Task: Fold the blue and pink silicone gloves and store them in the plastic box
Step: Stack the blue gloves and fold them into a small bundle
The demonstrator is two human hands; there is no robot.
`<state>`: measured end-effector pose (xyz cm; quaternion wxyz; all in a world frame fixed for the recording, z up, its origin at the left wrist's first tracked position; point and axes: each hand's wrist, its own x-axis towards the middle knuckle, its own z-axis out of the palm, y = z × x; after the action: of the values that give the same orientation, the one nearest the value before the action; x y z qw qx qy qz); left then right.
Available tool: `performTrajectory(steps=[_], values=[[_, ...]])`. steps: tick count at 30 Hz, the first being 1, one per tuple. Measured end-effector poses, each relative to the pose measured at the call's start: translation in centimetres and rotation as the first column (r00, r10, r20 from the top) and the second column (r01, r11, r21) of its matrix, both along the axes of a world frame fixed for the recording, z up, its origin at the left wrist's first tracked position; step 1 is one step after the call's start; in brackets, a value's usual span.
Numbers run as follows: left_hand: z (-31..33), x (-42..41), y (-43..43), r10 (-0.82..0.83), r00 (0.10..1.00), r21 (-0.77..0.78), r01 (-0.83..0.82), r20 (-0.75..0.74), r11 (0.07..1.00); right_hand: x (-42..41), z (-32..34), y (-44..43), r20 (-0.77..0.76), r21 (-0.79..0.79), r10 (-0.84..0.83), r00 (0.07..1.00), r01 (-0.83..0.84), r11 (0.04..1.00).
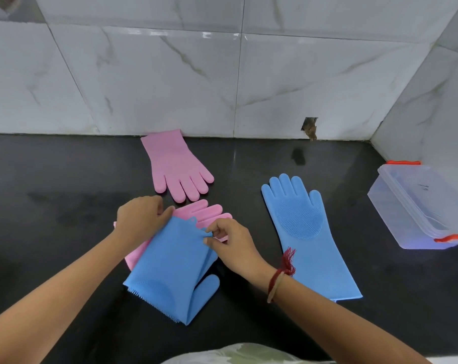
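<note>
Judging by how things lay, the task had barely begun: only one of four gloves was being folded. The doubled blue glove sat at lower centre of the frame, cuff brought up over its palm, thumb and bristles showing along the bottom. The left hand pinched the cuff's upper left corner between curled fingers and thumb, and the right hand pinched its right edge likewise. Partly covered beneath it lay a pink glove, apparently unfolded. A second pink glove lay flat at upper centre against the wall, and a second blue glove lay flat right of centre. The plastic box at the right edge looked empty, so storing remained undone.
</note>
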<state>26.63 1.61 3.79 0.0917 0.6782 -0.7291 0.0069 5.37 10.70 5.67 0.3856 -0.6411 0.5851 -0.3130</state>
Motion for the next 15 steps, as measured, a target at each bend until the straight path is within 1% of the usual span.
performTrajectory(steps=[2,4,5,6,7,8,9,10,11,12,13,14,15], values=[[1.4,-0.8,0.5,-0.026,0.991,-0.049,0.020,-0.130,0.999,0.0,1.6,0.5,0.121,0.039,0.075,0.990,-0.080,0.996],[3.4,-1.9,1.3,-0.054,0.957,-0.074,0.034,-0.286,0.997,-0.3,3.4,1.2,0.355,0.082,0.149,0.923,-0.190,0.978],[4.7,-2.6,2.0,-0.066,0.917,-0.098,0.029,-0.393,0.995,-0.5,4.3,1.5,0.467,0.106,0.145,0.872,-0.218,0.970],[6.2,-3.3,2.7,-0.087,0.831,-0.123,0.023,-0.550,0.992,-0.8,5.2,1.8,0.548,0.132,0.112,0.829,-0.218,0.967],[8.0,-4.0,3.7,-0.107,0.665,-0.128,0.018,-0.739,0.992,-1.2,6.0,1.9,0.607,0.157,0.060,0.793,-0.194,0.968],[10.0,-4.6,4.9,-0.123,0.425,-0.127,0.019,-0.897,0.992,-1.6,6.7,1.9,0.668,0.177,-0.002,0.744,-0.156,0.972],[12.1,-5.0,6.1,-0.121,0.174,-0.115,0.043,-0.977,0.992,-2.2,7.3,1.8,0.733,0.191,-0.067,0.677,-0.110,0.975],[13.9,-5.0,7.1,-0.086,-0.011,-0.086,0.122,-0.996,0.989,-2.9,7.9,1.5,0.794,0.200,-0.125,0.595,-0.062,0.978],[15.1,-5.3,8.1,-0.013,-0.072,-0.030,0.239,-0.997,0.970,-3.6,8.5,1.1,0.836,0.199,-0.165,0.523,-0.009,0.980],[15.5,-5.8,9.1,0.100,-0.025,0.084,0.365,-0.995,0.927,-4.4,9.1,0.7,0.864,0.188,-0.185,0.468,0.042,0.981],[14.8,-6.5,10.1,0.233,0.080,0.243,0.464,-0.969,0.852,-5.2,9.8,0.1,0.886,0.165,-0.181,0.427,0.075,0.983],[13.5,-7.3,11.1,0.369,0.182,0.407,0.525,-0.912,0.747,-6.1,10.6,-0.4,0.904,0.132,-0.154,0.400,0.081,0.988],[11.6,-8.3,12.0,0.513,0.219,0.539,0.552,-0.830,0.637,-7.0,11.6,-0.8,0.921,0.094,-0.107,0.375,0.052,0.994]])
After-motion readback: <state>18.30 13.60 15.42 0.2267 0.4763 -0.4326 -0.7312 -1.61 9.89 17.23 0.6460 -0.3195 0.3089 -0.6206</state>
